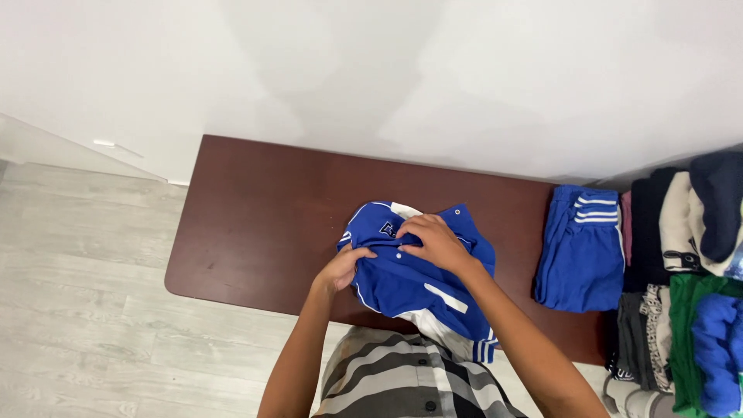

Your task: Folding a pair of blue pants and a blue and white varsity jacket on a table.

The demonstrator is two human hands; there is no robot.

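Note:
A blue jacket with white trim and snap buttons (410,282) lies bunched near the front middle of the dark brown table (255,217). My left hand (344,267) grips the jacket's left edge, fingers curled into the cloth. My right hand (435,241) lies on top of the jacket, fingers pinching the fabric near its button line. Both forearms reach in from below. The jacket's lower hem hangs over the table's front edge.
A folded blue garment with white stripes (582,248) lies at the table's right end. A pile of mixed clothes (689,286) in black, white, green, grey and blue stands further right. White wall behind, grey wood floor at left.

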